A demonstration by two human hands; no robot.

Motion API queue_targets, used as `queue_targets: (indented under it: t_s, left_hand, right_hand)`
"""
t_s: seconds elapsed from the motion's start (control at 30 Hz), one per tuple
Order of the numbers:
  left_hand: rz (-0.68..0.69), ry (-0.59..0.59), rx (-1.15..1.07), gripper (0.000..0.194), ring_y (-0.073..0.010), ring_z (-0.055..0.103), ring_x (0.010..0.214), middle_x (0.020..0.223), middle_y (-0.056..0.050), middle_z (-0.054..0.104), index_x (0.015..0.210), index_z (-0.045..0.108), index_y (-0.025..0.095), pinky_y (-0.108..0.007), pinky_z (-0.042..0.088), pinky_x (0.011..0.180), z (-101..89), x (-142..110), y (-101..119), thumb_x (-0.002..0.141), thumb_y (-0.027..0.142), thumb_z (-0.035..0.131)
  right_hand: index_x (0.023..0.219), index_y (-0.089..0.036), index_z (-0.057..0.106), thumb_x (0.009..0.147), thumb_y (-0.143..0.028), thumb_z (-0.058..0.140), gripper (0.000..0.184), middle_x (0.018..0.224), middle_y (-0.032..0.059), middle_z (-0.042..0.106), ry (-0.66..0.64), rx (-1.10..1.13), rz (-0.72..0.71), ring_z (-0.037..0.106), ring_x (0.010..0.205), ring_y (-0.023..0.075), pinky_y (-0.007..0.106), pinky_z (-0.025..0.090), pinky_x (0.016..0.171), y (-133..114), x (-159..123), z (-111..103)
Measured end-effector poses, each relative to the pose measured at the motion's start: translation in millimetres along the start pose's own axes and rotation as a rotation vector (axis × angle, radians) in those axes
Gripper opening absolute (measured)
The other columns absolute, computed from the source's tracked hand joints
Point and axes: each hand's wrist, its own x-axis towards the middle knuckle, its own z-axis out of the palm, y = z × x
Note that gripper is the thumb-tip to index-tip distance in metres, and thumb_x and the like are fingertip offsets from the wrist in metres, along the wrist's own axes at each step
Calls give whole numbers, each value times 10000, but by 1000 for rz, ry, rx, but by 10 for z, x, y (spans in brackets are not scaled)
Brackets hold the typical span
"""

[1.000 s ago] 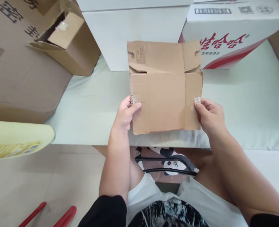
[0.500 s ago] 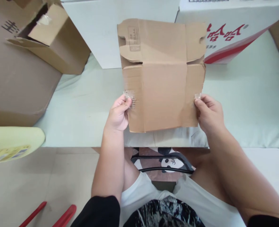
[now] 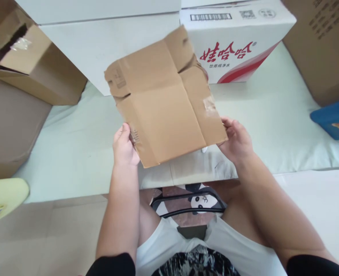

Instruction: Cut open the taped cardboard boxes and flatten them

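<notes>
A flattened brown cardboard box (image 3: 163, 111) is held tilted above the pale green cloth, its flaps and fold lines facing me. My left hand (image 3: 125, 145) grips its left edge, with the thumb on the front near a small patch of clear tape. At the lower right corner, my right hand (image 3: 236, 138) is closed around the edge, its fingers partly hidden behind the cardboard. Another piece of clear tape (image 3: 209, 104) sticks to the right side panel, above that hand. A small white bit (image 3: 204, 149) shows just under the lower edge.
White cartons stand behind, one with red lettering (image 3: 226, 53). Brown boxes (image 3: 54, 65) are at the left, and another brown box (image 3: 324, 50) is at the right. A blue object (image 3: 334, 118) lies near the right edge. Pale green cloth (image 3: 80, 153) covers the surface.
The flattened box has turned counterclockwise and its right side has dropped. My right hand has let go of the tape and moved to the lower corner. The view has shifted right.
</notes>
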Motion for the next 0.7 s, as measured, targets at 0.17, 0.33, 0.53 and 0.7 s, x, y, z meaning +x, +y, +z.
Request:
queue_targets:
  t_s: [0.17,0.33,0.53,0.7]
  left_hand:
    - [58,52,-21,279,-186,790,914,955,-39,813,955,728,199,-273,635,862,10,15,-72,912,473,754]
    - [-120,-56,-77,242,-193,782,956,1001,-38,804,959,698,207,-301,628,876,177,-137,-143,894,429,767]
    - [-290,-106,-105,274,-182,783,837,1050,-69,792,1014,725,198,-264,629,691,222,-214,68,927,423,594]
    - [-318,-113,-121,212,-169,775,766,942,-55,792,907,721,197,-233,612,660,201,-234,196,787,349,633]
  right_hand:
    - [1078,-337,653,493,-688,899,726,967,-11,754,-262,106,101,730,825,205,337,582,686,42,-85,146]
    - [866,-241,605,560,-624,911,578,713,-31,636,-46,2,113,543,557,113,256,460,471,245,-203,426]
    - [867,-267,517,563,-560,918,582,663,-81,493,190,16,-40,334,444,53,226,232,331,-22,-173,299]
    - [880,-295,486,618,-313,908,497,789,-62,560,734,88,-382,416,470,52,222,274,333,-690,-221,-236]
